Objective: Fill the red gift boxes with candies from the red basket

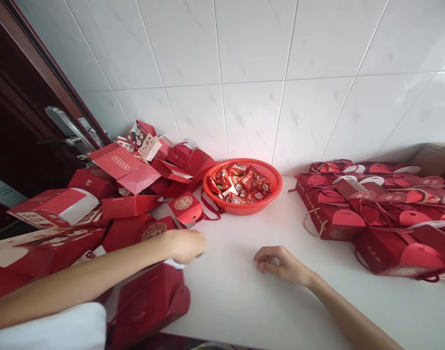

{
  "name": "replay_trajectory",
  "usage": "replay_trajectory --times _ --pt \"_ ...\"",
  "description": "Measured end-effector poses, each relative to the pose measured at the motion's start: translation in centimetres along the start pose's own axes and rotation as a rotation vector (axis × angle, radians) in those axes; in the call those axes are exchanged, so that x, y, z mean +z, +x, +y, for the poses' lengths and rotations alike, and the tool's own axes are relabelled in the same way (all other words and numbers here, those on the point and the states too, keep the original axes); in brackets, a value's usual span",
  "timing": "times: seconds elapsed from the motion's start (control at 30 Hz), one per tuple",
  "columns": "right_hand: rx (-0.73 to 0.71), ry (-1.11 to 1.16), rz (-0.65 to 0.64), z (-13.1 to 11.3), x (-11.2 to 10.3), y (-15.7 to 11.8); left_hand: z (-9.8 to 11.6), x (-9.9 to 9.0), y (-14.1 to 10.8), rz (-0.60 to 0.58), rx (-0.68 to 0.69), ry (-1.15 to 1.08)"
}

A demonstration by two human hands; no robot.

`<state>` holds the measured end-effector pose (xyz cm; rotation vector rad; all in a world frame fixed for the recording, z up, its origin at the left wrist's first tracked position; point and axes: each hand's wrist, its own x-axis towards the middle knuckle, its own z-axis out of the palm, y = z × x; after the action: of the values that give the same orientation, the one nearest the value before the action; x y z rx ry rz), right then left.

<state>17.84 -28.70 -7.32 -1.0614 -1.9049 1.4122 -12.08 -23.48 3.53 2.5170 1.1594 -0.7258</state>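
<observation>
My left hand (pixel 188 246) hovers at the right edge of the pile of red gift boxes, back of the hand up and fingers curled in. What it may hold is hidden under the palm. Just below it lies a dark red box (pixel 149 296) at the near edge, and a red box with a round gold print (pixel 186 206) is behind it. My right hand (pixel 281 262) rests over the white tabletop (pixel 237 291), its fingers loosely bent with a gap by the thumb and nothing held. Behind both hands is a red plastic basket (pixel 244 209) of wrapped snack packets (pixel 244 184).
Unfolded and part-folded boxes (pixel 120 170) are heaped on the left, near a door with a metal handle (pixel 69 129). Closed red boxes with cord handles (pixel 332 216) stand in rows on the right. White wall tiles (pixel 251 116) border the table's back.
</observation>
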Motion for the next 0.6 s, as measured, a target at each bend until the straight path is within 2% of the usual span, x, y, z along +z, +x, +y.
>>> replay_trajectory --times 0.07,0.13,0.23,0.3,0.4,0.5,0.6 --pt "-0.036 0.032 0.05 -0.1 -0.3 0.1 1.0 -3.3 -0.2 0.018 0.022 0.007" --pt "-0.084 0.055 0.141 -0.5 -0.7 0.1 2.1 -6.1 -0.1 0.106 0.084 -0.048" --pt "-0.148 0.043 0.286 -1.7 -1.4 -0.1 3.4 -8.5 1.0 0.205 0.186 -0.148" --pt "-0.188 -0.011 0.362 -2.6 -1.8 -0.3 3.7 -8.8 2.3 0.266 0.248 -0.212" --pt "-0.239 -0.156 0.407 -3.6 -2.1 -0.4 3.8 -8.1 4.3 0.372 0.314 -0.292" --pt "-0.245 -0.313 0.36 -4.1 -2.0 0.1 3.9 -6.9 5.8 0.475 0.324 -0.351" --pt "-0.252 -0.437 0.322 -4.2 -1.7 0.8 4.1 -5.7 6.7 0.568 0.273 -0.408"
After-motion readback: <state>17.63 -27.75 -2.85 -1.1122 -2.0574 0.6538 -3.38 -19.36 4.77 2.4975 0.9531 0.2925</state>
